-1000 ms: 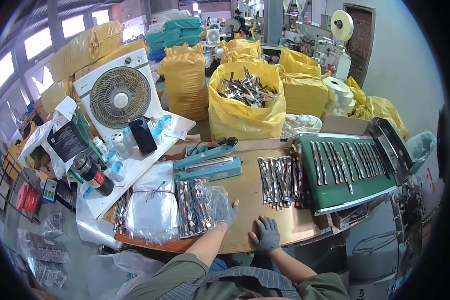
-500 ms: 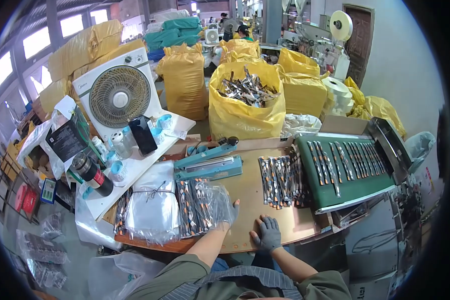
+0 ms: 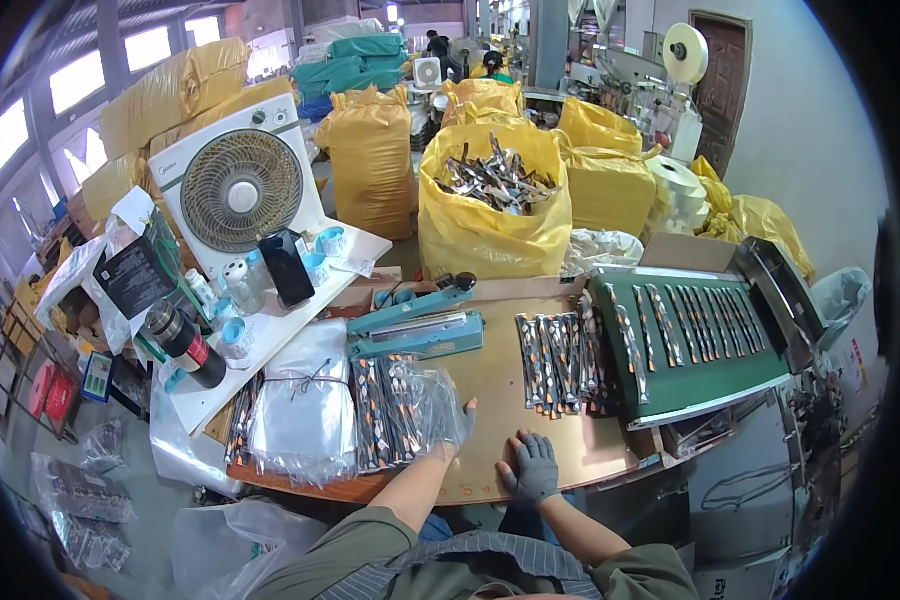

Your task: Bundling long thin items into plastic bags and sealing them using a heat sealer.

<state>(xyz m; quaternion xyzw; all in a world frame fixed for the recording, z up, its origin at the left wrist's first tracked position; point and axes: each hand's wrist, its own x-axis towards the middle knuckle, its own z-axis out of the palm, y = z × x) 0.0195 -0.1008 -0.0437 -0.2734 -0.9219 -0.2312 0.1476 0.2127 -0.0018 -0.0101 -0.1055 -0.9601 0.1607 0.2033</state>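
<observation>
On flat tan workbench, laid grey-gloved RH open; had grey-gloved LH against clear plastic bag, couldn't tell grip.

On the tabletop, a stack of plastic bags lies at the left, with one bunch of stick packets just to its right and the left hand at that bunch's right side. Further right, the right hand rests near the front edge. Behind the first bunch sits a sealer. A second bunch lies beside a conveyor belt, which carries a row of single packets. Left of the sealer, a side board holds a phone, a flask and cups, with a fan at its far edge. Behind the tabletop stands an open sack, strips heaped in it.
</observation>
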